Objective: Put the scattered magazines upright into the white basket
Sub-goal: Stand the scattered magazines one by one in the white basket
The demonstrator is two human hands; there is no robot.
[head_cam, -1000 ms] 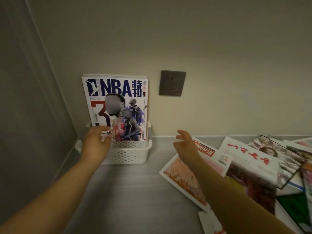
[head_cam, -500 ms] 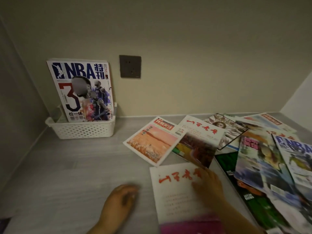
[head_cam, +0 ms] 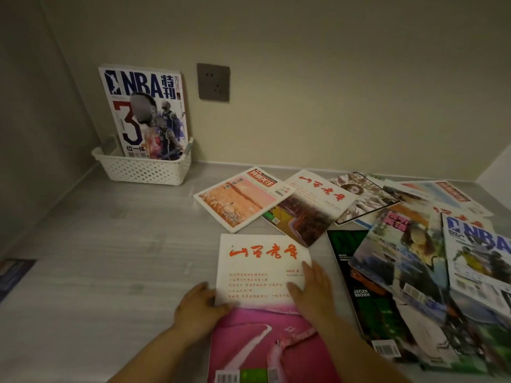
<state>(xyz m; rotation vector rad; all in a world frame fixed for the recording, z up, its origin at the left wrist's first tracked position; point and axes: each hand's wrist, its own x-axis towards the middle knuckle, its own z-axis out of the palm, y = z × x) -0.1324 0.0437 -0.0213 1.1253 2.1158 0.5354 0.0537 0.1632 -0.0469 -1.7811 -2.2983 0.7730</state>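
Magazines [head_cam: 409,252] lie scattered flat over the grey counter [head_cam: 110,244]. Most of them overlap in a heap to the right of the right hand [head_cam: 312,294] and beyond its fingertips. To the left of the left hand [head_cam: 197,308], open counter runs to the side wall, broken only by a dark flat thing [head_cam: 13,272] at the far left edge of view. Another broad open stretch runs ahead of the left hand up to the white basket [head_cam: 143,171].

The basket stands well ahead and to the left of both hands, close into the corner where the side and back walls meet. In it stands an NBA magazine [head_cam: 146,111], upright and leaning back against the wall, with a wall socket [head_cam: 213,82] just to its right.

Between the two hands, nearest the person, a white-and-pink magazine [head_cam: 257,272] lies flat and face up. The left hand grips its left edge, thumb over the cover and fingers curled at the edge. The right hand rests on its right side with the fingers stretched flat, grasping nothing. Just beyond the fingertips lies an orange-covered magazine [head_cam: 237,203], overlapping a red-titled magazine [head_cam: 318,194].
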